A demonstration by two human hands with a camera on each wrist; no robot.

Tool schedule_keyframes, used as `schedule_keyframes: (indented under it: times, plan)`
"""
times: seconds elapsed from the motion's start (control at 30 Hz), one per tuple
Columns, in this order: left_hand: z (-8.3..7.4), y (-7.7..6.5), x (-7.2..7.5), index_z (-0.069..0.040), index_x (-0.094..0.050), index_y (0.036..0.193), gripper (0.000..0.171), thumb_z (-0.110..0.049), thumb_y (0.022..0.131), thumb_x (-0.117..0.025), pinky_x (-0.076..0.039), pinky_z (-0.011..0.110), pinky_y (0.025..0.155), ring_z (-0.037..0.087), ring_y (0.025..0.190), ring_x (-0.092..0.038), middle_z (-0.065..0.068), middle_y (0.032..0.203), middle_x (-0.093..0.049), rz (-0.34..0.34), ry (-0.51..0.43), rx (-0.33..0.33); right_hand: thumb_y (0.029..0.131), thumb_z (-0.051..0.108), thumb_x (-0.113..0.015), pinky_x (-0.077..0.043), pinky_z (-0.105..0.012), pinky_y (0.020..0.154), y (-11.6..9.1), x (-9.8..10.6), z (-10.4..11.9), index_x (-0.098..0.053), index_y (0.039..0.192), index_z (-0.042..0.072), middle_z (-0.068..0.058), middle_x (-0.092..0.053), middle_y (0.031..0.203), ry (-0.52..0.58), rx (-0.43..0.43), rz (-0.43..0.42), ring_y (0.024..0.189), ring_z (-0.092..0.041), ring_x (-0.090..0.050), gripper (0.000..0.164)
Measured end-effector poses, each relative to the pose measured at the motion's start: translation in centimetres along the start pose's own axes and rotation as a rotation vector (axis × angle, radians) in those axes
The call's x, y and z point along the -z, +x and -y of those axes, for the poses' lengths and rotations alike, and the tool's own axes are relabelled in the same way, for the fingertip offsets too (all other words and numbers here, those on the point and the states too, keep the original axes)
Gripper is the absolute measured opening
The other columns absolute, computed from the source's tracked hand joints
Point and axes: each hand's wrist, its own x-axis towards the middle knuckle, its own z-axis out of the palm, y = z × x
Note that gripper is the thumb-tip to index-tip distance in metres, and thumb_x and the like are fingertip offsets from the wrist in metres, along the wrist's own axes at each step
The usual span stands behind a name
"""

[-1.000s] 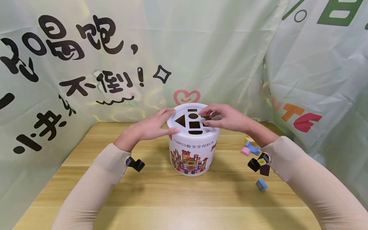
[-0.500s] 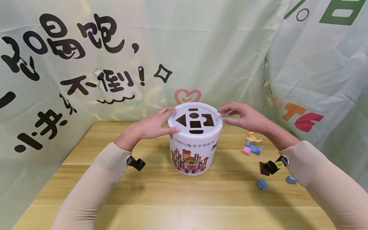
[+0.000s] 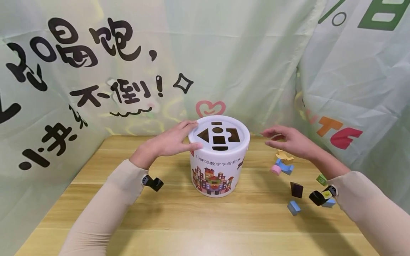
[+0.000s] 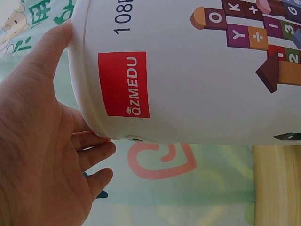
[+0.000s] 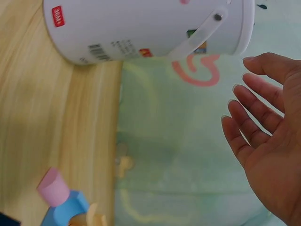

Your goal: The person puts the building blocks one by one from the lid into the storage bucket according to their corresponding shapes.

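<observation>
"What does the head view give you?"

"A white bucket stands upright on the wooden table, its lid cut with a triangle, a circle, a square and other holes. The left hand rests on the near-left rim, thumb spread from the fingers."

"And the right hand?"

"Raised in the air to the bucket's right, apart from it, fingers loosely bent and holding nothing. Below it on the table are a yellow block, a blue curved block and a pink block in a cluster. Nearer the person lie a dark block and a small blue block, with a green block beside the right wrist."

"Now the left wrist view?"

"The thumb and fingers are wide apart against the rim, laid on it rather than wrapped round; the last fingers hang free. A red label shows on the bucket's wall, beside printed letter blocks."

"And the right wrist?"

"The right fingers are spread and relaxed, the palm bare. The bucket's side appears with its white handle and a barcode. The pink and blue curved blocks sit at the lower left."
</observation>
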Motion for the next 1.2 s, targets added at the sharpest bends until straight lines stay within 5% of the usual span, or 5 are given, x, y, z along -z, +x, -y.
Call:
schedule_keyframes:
  times: [0.33,0.6,0.97,1.2]
  plan:
    - [0.1,0.1,-0.2,-0.015,-0.025,0.156,0.097,-0.077,0.085,-0.047,-0.029,0.047,0.112,0.024,0.143,-0.025,0.004,0.158,-0.023,-0.003,-0.003,-0.007,0.096,0.023,-0.065,-0.051,-0.022,0.083,-2.3,-1.5,-3.9,-0.062,0.127,0.003,-0.014,-0.062,0.120,0.013,-0.073,0.002,0.106,-0.028,-0.059,0.037]
    - [0.3,0.0,-0.2,-0.014,-0.024,0.156,0.097,-0.077,0.085,-0.047,-0.029,0.047,0.113,0.024,0.143,-0.024,0.003,0.158,-0.023,-0.006,-0.004,-0.009,0.096,0.015,-0.064,-0.053,-0.035,0.087,-3.6,-3.3,-6.8,-0.063,0.122,-0.003,-0.015,-0.065,0.115,0.012,-0.075,0.002,0.104,-0.027,-0.060,0.031]
    - [0.2,0.1,-0.2,-0.015,-0.024,0.156,0.097,-0.077,0.085,-0.046,-0.029,0.047,0.112,0.023,0.143,-0.024,0.003,0.158,-0.023,-0.006,-0.007,-0.010,0.094,0.006,-0.065,-0.054,-0.045,0.081,-4.7,-5.2,-9.0,-0.063,0.116,-0.012,-0.018,-0.068,0.104,-0.082,-0.086,0.003,0.096,-0.032,-0.063,0.029]
    - [0.2,0.0,-0.2,-0.015,-0.025,0.156,0.098,-0.078,0.085,-0.046,-0.030,0.047,0.112,0.023,0.142,-0.026,0.003,0.158,-0.024,-0.010,-0.005,-0.016,0.095,0.016,-0.066,-0.053,-0.043,0.078,-4.8,-6.1,-10.5,-0.066,0.113,-0.006,-0.008,-0.069,0.095,-0.152,-0.181,-0.007,0.090,-0.029,-0.065,0.028]
